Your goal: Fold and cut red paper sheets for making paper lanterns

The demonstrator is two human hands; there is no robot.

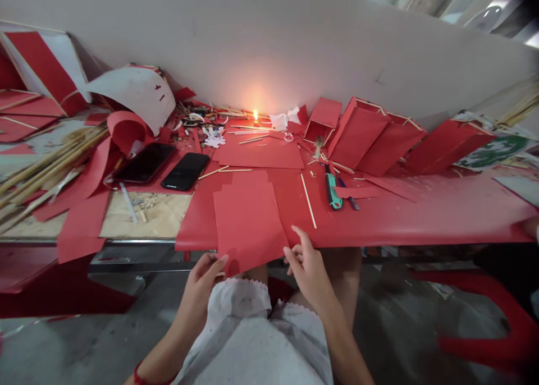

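A red paper sheet (250,225) lies over other red sheets at the table's front edge, its near part reaching past the edge. My left hand (205,275) pinches its lower left corner between thumb and fingers. My right hand (306,264) touches the lower right corner with the thumb, its index finger stretched out and the fingers apart. Behind the sheet, more red paper (265,152) lies flat with thin sticks on it. One thin stick (309,201) rests to the right.
A lit candle (255,118) burns by the wall. Two phones (185,170) lie left, near bundled sticks (50,163). Right are a green-handled cutter (332,189) and red paper boxes (357,129). A red chair (492,306) stands at lower right.
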